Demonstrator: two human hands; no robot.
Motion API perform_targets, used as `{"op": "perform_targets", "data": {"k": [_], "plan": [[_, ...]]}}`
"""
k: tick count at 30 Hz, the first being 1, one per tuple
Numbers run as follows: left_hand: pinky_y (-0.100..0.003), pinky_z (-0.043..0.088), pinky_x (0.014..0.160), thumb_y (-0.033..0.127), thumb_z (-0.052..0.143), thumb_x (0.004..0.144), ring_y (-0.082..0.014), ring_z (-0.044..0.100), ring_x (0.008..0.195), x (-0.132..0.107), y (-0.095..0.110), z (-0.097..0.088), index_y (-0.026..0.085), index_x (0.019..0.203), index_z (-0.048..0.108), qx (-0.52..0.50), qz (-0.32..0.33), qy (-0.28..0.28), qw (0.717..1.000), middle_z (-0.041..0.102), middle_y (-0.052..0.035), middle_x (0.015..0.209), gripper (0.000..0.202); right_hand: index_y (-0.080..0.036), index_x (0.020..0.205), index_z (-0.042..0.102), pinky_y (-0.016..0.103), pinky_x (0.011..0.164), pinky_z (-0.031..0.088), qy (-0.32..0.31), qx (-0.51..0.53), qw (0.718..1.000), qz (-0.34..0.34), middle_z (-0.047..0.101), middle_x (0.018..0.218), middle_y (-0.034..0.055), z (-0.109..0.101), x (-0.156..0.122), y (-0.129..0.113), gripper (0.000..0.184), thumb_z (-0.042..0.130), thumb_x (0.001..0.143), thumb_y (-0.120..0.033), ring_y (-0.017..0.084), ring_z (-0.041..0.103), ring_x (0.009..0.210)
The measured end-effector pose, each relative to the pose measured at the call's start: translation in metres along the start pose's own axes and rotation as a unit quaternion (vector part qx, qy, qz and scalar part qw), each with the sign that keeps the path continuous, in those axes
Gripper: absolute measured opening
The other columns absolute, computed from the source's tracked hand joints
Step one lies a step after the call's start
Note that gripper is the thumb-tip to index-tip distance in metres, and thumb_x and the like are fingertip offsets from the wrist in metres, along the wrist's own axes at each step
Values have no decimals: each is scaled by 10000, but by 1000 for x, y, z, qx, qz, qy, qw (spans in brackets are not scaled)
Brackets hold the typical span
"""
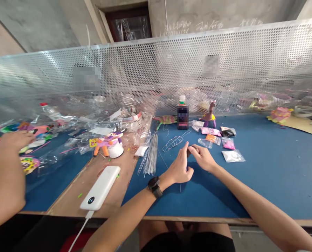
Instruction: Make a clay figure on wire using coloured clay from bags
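Note:
My left hand [181, 165], with a black watch on its wrist, and my right hand [203, 157] meet above the blue table mat [271, 175]. Both pinch a small dark lump [189, 150] held between the fingertips. A thin wire seems to hang down from my left hand. Just beyond the hands lies a bent wire frame [173, 141], and to their left a bundle of straight wires [150, 155]. Small bags of coloured clay [216, 138] lie beyond my right hand.
A dark bottle [182, 113] and a purple clay figure [210, 113] stand at the back by the perforated metal screen [171, 70]. A white power bank [101, 187] lies on brown board. Another person's arm [3, 175] reaches over plastic-wrapped toys at the left.

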State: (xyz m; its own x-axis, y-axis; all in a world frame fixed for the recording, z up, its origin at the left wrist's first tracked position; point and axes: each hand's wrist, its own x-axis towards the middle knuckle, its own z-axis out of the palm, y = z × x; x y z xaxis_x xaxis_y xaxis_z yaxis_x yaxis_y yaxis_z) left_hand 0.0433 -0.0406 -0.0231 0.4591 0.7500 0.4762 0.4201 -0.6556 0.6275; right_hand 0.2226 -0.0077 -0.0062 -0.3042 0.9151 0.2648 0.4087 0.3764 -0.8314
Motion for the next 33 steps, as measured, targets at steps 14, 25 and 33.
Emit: {"op": "perform_targets", "data": {"k": [14, 25, 33], "plan": [[-337, 548, 850, 501, 768, 868, -229, 689, 1022, 9, -5, -15, 187, 1363, 528, -113, -87, 21, 990, 714, -111, 1186, 633, -254, 1650, 253, 404, 852, 553, -114, 34, 993, -23, 693, 1282, 100, 1, -15, -6, 630, 356, 1071, -480, 260, 694, 1049], [-251, 444, 613, 485, 668, 922, -160, 654, 617, 7, -16, -15, 212, 770, 528, -39, -133, 32, 990, 667, 27, 632, 342, -267, 1437, 578, 301, 656, 486, -91, -86, 992, 36, 761, 851, 9, 2, -14, -15, 548, 579, 979, -568, 203, 698, 677], [-288, 523, 668, 428, 756, 857, -184, 699, 705, 4, -5, -11, 224, 1293, 500, -22, -118, 48, 992, 750, -11, 874, 545, -227, 999, 725, 300, 684, 490, -9, -71, 997, -9, 749, 781, 35, 2, -11, -18, 405, 471, 1042, -540, 207, 701, 711]]}}
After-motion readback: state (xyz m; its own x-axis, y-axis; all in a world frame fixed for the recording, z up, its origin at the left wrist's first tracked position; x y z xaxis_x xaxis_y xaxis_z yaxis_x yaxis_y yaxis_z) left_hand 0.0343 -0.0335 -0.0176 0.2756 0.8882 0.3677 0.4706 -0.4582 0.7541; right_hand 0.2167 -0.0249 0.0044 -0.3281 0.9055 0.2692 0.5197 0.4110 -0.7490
